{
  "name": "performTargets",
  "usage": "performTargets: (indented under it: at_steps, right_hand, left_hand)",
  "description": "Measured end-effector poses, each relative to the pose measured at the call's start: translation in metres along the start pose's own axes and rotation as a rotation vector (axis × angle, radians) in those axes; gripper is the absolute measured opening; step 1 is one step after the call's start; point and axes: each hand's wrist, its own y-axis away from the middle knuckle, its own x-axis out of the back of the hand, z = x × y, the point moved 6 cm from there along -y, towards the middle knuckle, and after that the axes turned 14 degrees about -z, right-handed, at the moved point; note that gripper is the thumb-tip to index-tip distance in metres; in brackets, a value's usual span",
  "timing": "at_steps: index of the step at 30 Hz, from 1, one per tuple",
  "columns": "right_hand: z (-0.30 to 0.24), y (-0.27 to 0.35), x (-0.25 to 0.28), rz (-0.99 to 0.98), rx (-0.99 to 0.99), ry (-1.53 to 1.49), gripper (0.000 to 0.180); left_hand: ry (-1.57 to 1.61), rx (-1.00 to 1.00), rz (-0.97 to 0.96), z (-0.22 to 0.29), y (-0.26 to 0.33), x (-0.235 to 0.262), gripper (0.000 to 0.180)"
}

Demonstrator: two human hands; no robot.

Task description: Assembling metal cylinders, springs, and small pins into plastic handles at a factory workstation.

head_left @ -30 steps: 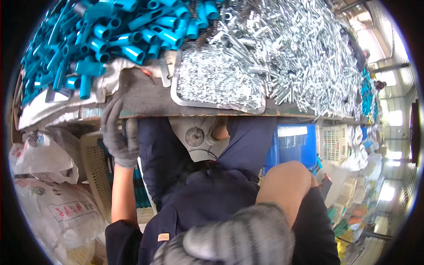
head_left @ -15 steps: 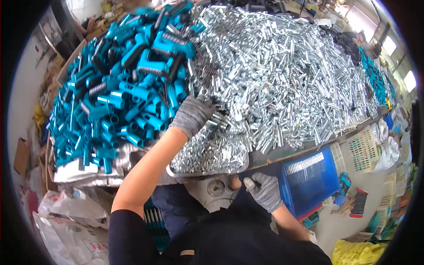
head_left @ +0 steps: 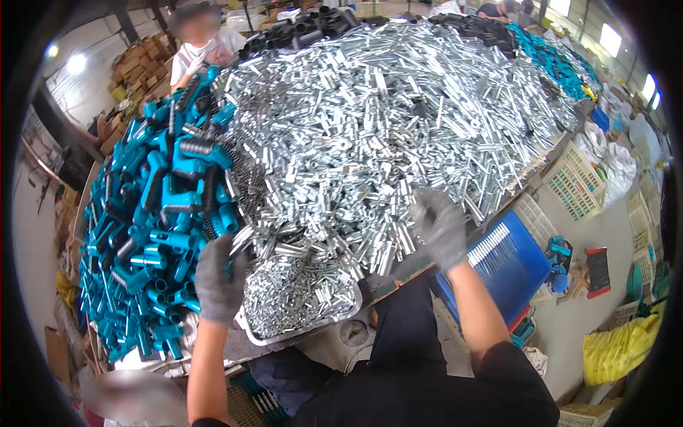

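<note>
My left hand [head_left: 219, 279], in a grey knit glove, rests at the left rim of a metal tray [head_left: 334, 319] that holds small silver screws and tubes. Its fingers curl over silver tubes where they meet the teal pile. My right hand [head_left: 441, 226], also gloved, lies palm down on the near edge of the big heap of shiny metal tubes [head_left: 384, 121]. Whether either hand grips a piece is hidden by the gloves. A pile of teal plastic fittings [head_left: 153, 220] with some black ones lies left of the tray.
A blue plastic crate [head_left: 509, 267] stands on the floor under the table's right edge, with white crates [head_left: 576, 181] beyond it. A person [head_left: 199, 39] stands at the far left of the table. Black fittings [head_left: 313, 25] and more teal parts [head_left: 562, 60] lie at the back.
The view has risen to take in the whole table. My left hand moved from the silver heap to the tray's left rim. My right hand came up from below the table onto the heap.
</note>
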Motion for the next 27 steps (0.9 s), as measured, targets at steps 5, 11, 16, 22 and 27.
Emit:
performTargets:
  at_steps: [5,11,16,22,27]
  right_hand:
    - [0.055,-0.090,0.088,0.271,-0.353,0.534,0.052]
    - [0.082,-0.142,0.122,0.361,-0.317,0.739,0.048]
    - [0.136,-0.172,0.124,0.062,-0.455,0.730,0.027]
    - [0.058,-0.095,0.161,0.604,0.451,-0.616,0.024]
    - [-0.056,0.003,0.045,0.249,0.235,-0.817,0.040]
  left_hand:
    - [0.946,0.367,0.080,-0.007,0.083,-0.019,0.040]
    - [1.191,0.494,0.014,0.019,0.136,-0.058,0.036]
    - [1.214,0.527,-0.046,0.018,0.158,-0.070,0.046]
    - [1.349,0.530,-0.128,0.017,0.154,-0.089,0.049]
    - [1.251,0.317,-0.143,0.056,0.096,-0.086,0.022]
